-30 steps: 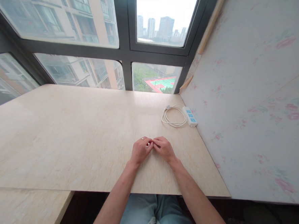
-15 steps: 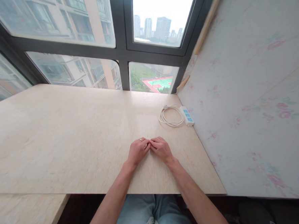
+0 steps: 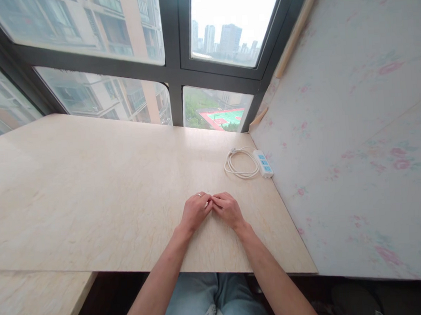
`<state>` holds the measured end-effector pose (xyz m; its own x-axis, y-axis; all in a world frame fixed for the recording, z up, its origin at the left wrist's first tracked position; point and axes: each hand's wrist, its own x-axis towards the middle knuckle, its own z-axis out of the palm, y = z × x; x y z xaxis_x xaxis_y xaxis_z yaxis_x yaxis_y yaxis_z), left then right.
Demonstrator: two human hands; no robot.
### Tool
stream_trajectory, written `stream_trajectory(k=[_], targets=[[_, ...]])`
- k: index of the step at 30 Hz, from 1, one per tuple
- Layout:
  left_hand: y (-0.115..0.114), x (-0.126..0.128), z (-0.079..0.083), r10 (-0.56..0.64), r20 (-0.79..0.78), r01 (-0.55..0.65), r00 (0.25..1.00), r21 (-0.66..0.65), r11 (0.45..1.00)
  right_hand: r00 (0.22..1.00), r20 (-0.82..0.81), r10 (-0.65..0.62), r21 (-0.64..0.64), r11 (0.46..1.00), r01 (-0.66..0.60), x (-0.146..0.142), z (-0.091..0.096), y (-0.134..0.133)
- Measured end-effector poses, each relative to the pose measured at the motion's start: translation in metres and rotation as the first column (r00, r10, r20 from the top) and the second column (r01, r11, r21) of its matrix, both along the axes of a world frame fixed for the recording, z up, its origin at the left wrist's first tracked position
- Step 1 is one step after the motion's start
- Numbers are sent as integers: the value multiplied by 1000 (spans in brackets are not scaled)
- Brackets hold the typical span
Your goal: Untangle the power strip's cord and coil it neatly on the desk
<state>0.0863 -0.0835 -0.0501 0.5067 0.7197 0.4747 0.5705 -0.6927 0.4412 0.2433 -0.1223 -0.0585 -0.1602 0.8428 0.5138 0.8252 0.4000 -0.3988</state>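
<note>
My left hand [image 3: 196, 211] rests on the pale marbled countertop [image 3: 102, 197], its fingers curled in and a ring on one of them. Mirroring it, my right hand [image 3: 228, 209] is also closed, and the fingertips of both hands meet. Whatever may be between the fingers is hidden from above. Beyond the hands, a little to the right, lies a white power strip [image 3: 263, 164] with blue socket faces. Its white cable [image 3: 245, 176] is coiled beside it on the left; neither hand touches them.
A papered wall [image 3: 357, 167] with pink flowers bounds the counter on the right. Dark window frames [image 3: 175, 74] rise along the back. At the lower left a second stone slab [image 3: 37, 301] adjoins the counter's front edge.
The camera view has tilted very slightly. Both hands keep the same pose and place, and the power strip has not moved.
</note>
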Motion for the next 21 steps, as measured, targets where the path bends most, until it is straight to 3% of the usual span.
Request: stream_trajectory(k=[14, 21], targets=[[-2, -1, 0, 7, 109, -6, 994, -8, 1000, 992, -125, 23, -29, 999, -26, 0, 4, -2], [-3, -2, 0, -61, 175, 61, 983, 7, 998, 981, -192, 21, -55, 998, -32, 0, 6, -2]])
